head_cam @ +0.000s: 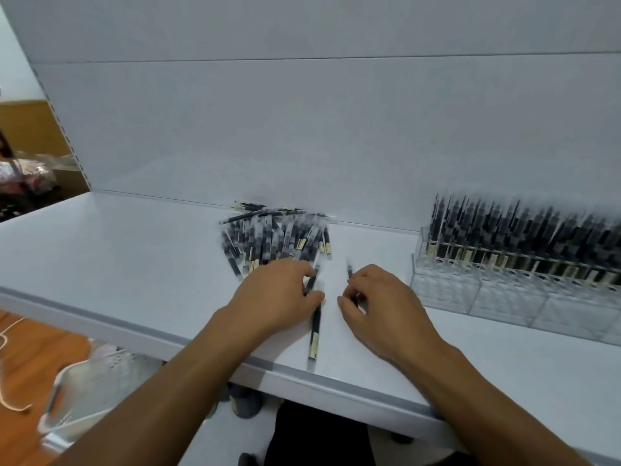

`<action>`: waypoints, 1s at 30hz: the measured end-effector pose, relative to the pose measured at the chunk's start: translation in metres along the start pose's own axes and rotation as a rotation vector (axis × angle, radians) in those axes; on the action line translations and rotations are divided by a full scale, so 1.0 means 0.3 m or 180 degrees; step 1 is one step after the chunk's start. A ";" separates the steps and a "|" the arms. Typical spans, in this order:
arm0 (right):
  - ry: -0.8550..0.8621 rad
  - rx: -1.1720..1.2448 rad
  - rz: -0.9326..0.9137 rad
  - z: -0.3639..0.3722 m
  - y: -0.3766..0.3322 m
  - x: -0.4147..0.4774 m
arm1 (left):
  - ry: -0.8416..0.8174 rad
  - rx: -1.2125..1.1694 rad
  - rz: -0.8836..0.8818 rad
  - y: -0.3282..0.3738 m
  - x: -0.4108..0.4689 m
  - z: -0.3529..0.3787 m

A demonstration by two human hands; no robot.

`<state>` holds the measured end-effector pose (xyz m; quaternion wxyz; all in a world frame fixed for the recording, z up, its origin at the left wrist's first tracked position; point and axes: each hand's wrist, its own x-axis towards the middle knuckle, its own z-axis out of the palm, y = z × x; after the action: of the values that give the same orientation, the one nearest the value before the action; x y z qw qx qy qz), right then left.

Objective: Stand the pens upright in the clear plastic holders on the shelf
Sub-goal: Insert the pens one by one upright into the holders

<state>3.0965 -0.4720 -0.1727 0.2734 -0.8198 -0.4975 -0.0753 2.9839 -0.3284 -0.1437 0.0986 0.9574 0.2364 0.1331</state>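
The white shelf (117,264) stretches open toward 9 o'clock. Its grey front lip (100,317) runs under both forearms, and the back panel (302,129) rises behind. At 3 o'clock the clear holders (504,297) stand near that panel, their rear rows packed with upright pens (524,230) (blurred, dark with pale bands). A loose pile of pens (272,237) lies at 12 o'clock, just beyond the left hand's knuckles. The left hand (275,297) curls round a dark pen (315,327) that reaches toward 6 o'clock. The right hand (379,307) pinches a second pen (349,271), its end poking toward 12.

Black pens (275,237) heaped flat beside clear holders (504,297).
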 end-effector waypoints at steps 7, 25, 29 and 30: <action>-0.0107 0.0237 0.0191 -0.012 0.010 -0.005 | -0.0390 -0.0006 -0.0278 0.000 -0.020 -0.032; -0.0152 0.0323 0.0277 -0.018 0.018 -0.004 | -0.1231 0.0423 -0.0485 0.076 0.014 -0.058; -0.0142 -0.0243 0.0405 -0.015 0.017 -0.009 | -0.1512 0.0161 -0.0625 0.079 0.051 -0.080; -0.0143 -0.0317 0.0402 -0.017 0.016 -0.010 | -0.1593 0.0060 -0.0699 0.080 0.059 -0.086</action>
<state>3.1000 -0.4788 -0.1714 0.2253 -0.8636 -0.4464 -0.0642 3.0015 -0.3376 -0.1097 0.1588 0.9301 0.3083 -0.1213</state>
